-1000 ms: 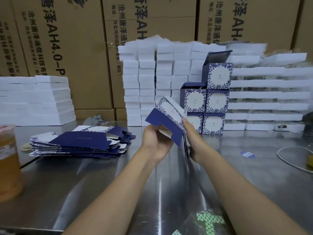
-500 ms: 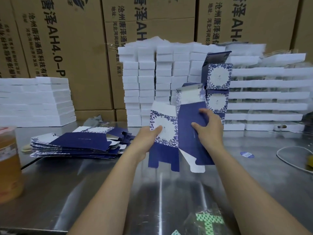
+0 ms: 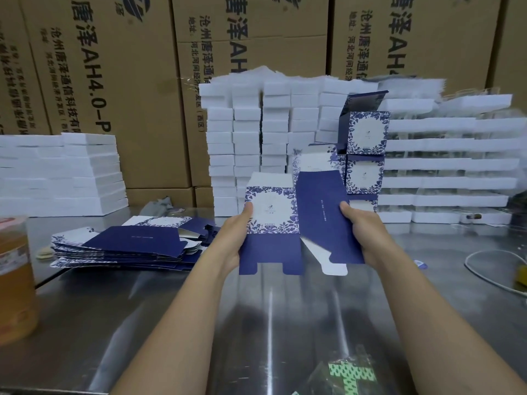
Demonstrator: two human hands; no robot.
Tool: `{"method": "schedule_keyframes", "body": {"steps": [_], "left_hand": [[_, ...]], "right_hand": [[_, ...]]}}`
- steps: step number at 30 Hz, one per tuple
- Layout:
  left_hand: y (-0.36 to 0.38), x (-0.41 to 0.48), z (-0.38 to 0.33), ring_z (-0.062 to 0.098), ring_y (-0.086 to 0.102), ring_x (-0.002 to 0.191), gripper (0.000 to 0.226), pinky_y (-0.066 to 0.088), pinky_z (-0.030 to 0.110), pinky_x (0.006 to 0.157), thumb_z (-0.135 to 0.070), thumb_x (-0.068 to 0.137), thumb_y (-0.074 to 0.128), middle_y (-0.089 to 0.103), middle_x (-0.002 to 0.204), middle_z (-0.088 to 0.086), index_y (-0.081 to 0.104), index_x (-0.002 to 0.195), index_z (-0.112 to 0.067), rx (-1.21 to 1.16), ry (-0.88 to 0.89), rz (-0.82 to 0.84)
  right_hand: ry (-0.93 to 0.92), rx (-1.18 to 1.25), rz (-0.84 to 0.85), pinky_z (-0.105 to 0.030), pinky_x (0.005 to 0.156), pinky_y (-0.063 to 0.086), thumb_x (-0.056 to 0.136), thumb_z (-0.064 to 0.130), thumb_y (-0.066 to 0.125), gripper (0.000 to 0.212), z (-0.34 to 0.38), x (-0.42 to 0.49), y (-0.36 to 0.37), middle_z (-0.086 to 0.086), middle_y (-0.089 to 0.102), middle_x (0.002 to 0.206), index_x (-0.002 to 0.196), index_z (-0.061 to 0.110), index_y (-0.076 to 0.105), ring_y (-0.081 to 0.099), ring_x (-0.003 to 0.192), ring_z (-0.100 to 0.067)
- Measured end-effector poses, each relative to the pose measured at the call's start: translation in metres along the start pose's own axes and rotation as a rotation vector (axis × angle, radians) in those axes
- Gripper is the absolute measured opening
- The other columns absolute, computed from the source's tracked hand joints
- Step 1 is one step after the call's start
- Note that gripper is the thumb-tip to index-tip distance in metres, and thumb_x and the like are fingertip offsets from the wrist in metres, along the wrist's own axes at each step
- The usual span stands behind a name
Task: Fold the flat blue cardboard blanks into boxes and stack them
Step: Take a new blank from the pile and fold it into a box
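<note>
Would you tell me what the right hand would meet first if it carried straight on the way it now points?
The right hand grips the blue blank; pushed onward, blank and hand would probably reach the stack of folded boxes first, though depth is unclear.

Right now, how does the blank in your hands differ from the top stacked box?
The held blank is only partly opened, bottom flaps hanging loose; the top box is squared up. The blank is in the air, gripped by the left hand and right hand; the box sits on other boxes, lid flap raised. Both show the same blue floral print.
</note>
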State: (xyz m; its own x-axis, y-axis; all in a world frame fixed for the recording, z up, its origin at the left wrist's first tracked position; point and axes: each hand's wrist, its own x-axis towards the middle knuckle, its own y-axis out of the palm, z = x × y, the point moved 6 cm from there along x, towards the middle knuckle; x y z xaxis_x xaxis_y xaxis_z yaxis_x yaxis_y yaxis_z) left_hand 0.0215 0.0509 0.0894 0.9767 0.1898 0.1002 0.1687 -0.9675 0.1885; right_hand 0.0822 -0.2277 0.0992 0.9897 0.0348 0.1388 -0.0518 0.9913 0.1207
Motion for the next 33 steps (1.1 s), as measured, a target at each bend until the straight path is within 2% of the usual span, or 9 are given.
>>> {"method": "schedule_keyframes", "body": {"steps": [7, 10, 13, 16, 20, 24, 28, 30, 33], "left_hand": [[-0.013, 0.005, 0.002, 0.016, 0.080, 0.081, 0.041, 0.060, 0.027, 0.055, -0.055, 0.107, 0.049, 0.082, 0.095, -0.005, 0.075, 0.110, -0.023, 0.005, 0.037, -0.137], [-0.020, 0.005, 0.003, 0.019, 0.080, 0.086, 0.040, 0.064, 0.032, 0.065, -0.054, 0.106, 0.053, 0.082, 0.100, -0.003, 0.076, 0.111, -0.022, -0.048, 0.022, -0.161], [-0.024, 0.006, 0.000, 0.027, 0.079, 0.099, 0.040, 0.063, 0.046, 0.090, -0.052, 0.105, 0.057, 0.081, 0.109, 0.004, 0.074, 0.120, -0.019, -0.118, -0.010, -0.159], [-0.039, 0.009, -0.005, 0.033, 0.078, 0.100, 0.040, 0.061, 0.054, 0.094, -0.050, 0.105, 0.059, 0.080, 0.110, 0.009, 0.071, 0.122, -0.016, -0.114, -0.010, -0.242], [-0.046, 0.013, -0.001, 0.037, 0.076, 0.105, 0.043, 0.057, 0.058, 0.100, -0.047, 0.104, 0.062, 0.078, 0.115, 0.013, 0.069, 0.130, -0.013, -0.119, -0.063, -0.227], [-0.041, 0.011, 0.003, 0.036, 0.067, 0.123, 0.059, 0.050, 0.056, 0.110, -0.055, 0.096, 0.069, 0.069, 0.135, 0.013, 0.064, 0.140, -0.016, 0.017, -0.142, -0.162], [-0.028, 0.007, 0.004, 0.030, 0.079, 0.100, 0.043, 0.064, 0.040, 0.081, -0.053, 0.098, 0.067, 0.081, 0.110, 0.008, 0.076, 0.122, -0.018, -0.013, -0.142, -0.093], [-0.020, 0.003, 0.005, 0.027, 0.079, 0.098, 0.044, 0.063, 0.037, 0.082, -0.056, 0.099, 0.064, 0.081, 0.109, 0.005, 0.079, 0.117, -0.019, 0.024, -0.143, -0.032], [-0.017, 0.000, 0.003, 0.023, 0.079, 0.097, 0.052, 0.059, 0.034, 0.085, -0.062, 0.101, 0.057, 0.082, 0.107, 0.001, 0.079, 0.117, -0.018, 0.191, -0.105, -0.028]], "right_hand": [[-0.054, 0.038, 0.039, -0.066, 0.086, 0.060, 0.099, 0.042, 0.071, 0.036, 0.002, 0.001, 0.012, -0.010, 0.082, 0.101, 0.104, 0.008, 0.080, 0.079, 0.094, -0.037], [-0.101, -0.029, 0.054, -0.062, 0.096, 0.059, 0.101, 0.041, 0.069, 0.035, 0.002, 0.002, 0.015, -0.008, 0.082, 0.101, 0.099, 0.007, 0.080, 0.079, 0.097, -0.034], [-0.098, -0.060, 0.128, -0.058, 0.097, 0.059, 0.102, 0.041, 0.066, 0.037, 0.000, 0.003, 0.016, -0.009, 0.082, 0.105, 0.098, 0.009, 0.083, 0.079, 0.099, -0.032], [-0.047, -0.118, 0.251, -0.061, 0.096, 0.058, 0.102, 0.041, 0.067, 0.035, -0.005, -0.002, 0.023, -0.014, 0.080, 0.110, 0.103, 0.011, 0.084, 0.077, 0.102, -0.038], [0.009, -0.138, 0.258, -0.073, 0.100, 0.051, 0.100, 0.040, 0.067, 0.037, -0.008, -0.007, 0.026, -0.016, 0.079, 0.113, 0.115, 0.008, 0.079, 0.072, 0.109, -0.047], [0.047, -0.158, 0.228, -0.057, 0.106, 0.054, 0.103, 0.060, 0.055, 0.051, -0.009, -0.006, 0.023, -0.006, 0.081, 0.113, 0.117, 0.017, 0.079, 0.076, 0.109, -0.032], [-0.030, -0.166, 0.076, -0.051, 0.098, 0.059, 0.107, 0.052, 0.052, 0.055, -0.003, -0.001, 0.016, -0.018, 0.079, 0.109, 0.111, 0.004, 0.077, 0.077, 0.098, -0.033], [-0.060, -0.131, -0.029, -0.054, 0.094, 0.057, 0.107, 0.052, 0.051, 0.057, 0.001, 0.002, 0.009, -0.021, 0.077, 0.116, 0.113, 0.000, 0.074, 0.074, 0.101, -0.036], [-0.038, -0.077, -0.075, -0.052, 0.093, 0.059, 0.104, 0.056, 0.054, 0.049, 0.000, 0.003, 0.001, -0.009, 0.081, 0.110, 0.109, 0.012, 0.077, 0.076, 0.103, -0.032]]}}
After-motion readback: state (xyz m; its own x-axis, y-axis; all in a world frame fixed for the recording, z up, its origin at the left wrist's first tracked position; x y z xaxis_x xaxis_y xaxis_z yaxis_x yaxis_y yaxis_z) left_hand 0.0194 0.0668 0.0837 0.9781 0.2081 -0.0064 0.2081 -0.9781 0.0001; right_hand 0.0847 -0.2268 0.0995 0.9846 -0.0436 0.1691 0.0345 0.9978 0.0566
